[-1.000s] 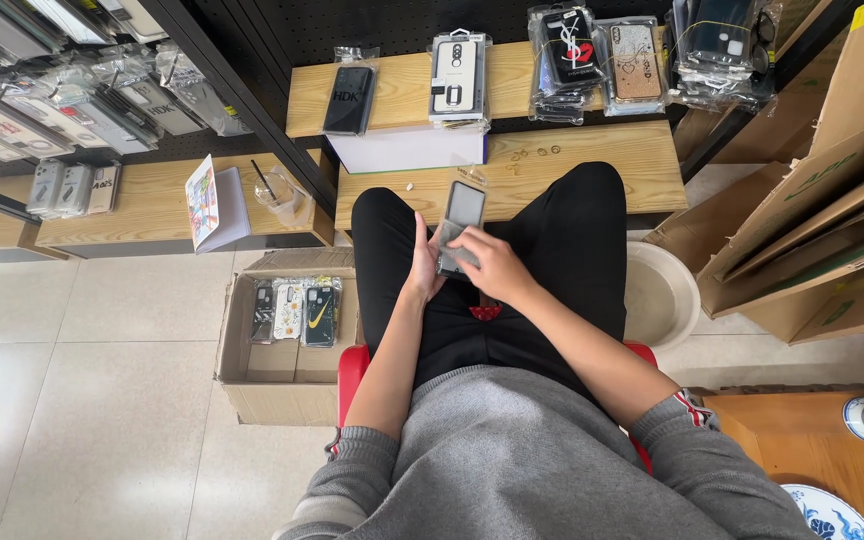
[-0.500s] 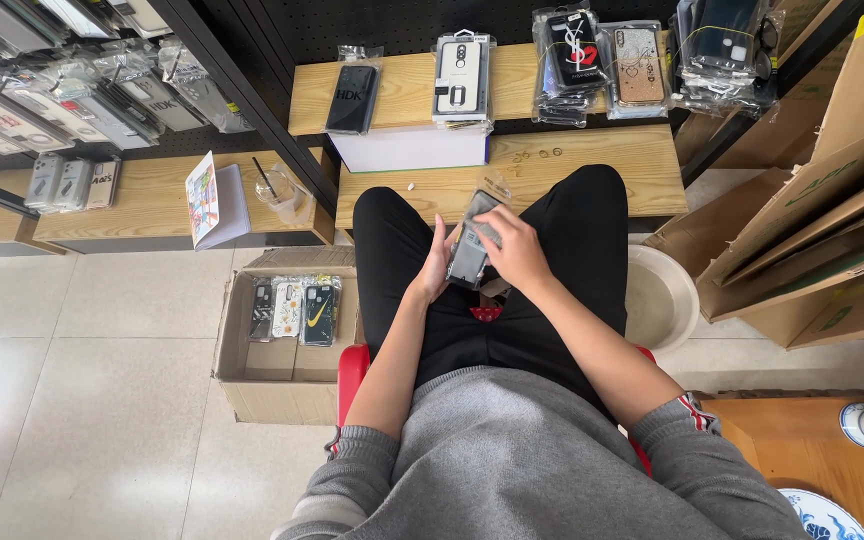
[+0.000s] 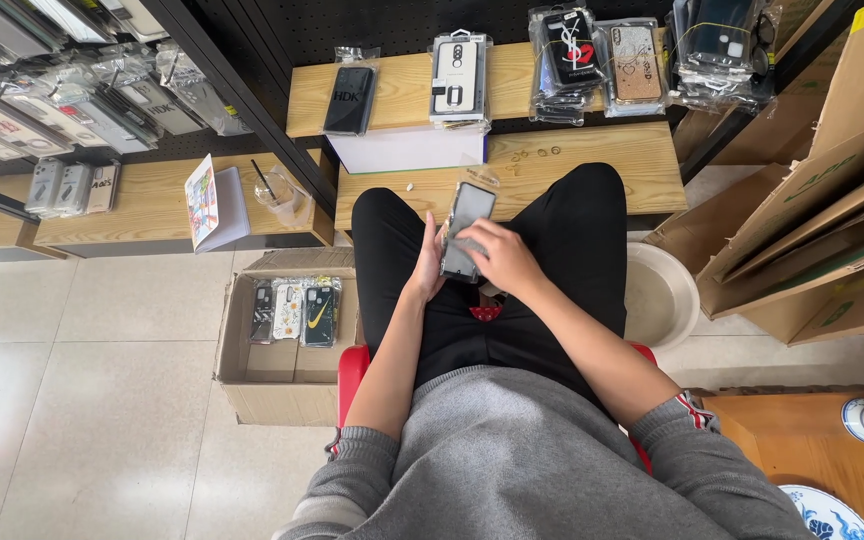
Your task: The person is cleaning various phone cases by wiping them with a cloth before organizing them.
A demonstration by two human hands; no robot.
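Seated on a red stool (image 3: 354, 365), the person holds a dark phone case in a clear sleeve (image 3: 467, 230) over the lap, its long axis tilted away toward the shelf. The left hand (image 3: 426, 268) props it from the left edge, fingers pressed together behind it and mostly hidden; the right hand (image 3: 497, 256) lies over its lower half, fingers curled and close together on the face, thumb out of sight. The case's upper end reaches just past the knees and overlaps the near edge of the lower wooden shelf (image 3: 602, 170), though whether it touches the wood cannot be told. A white box (image 3: 407, 150) sits on that shelf just beyond, and packaged cases (image 3: 457, 75) lie along the upper shelf, well apart from the hands. To the left, beside the left knee, an open cardboard box (image 3: 287, 375) holds three cases in a row. A pale bucket (image 3: 660, 298) stands close by the right knee, with leaning cardboard sheets (image 3: 832, 200) crowding that side. Bare tile floor (image 3: 82, 400) opens wide on the left.
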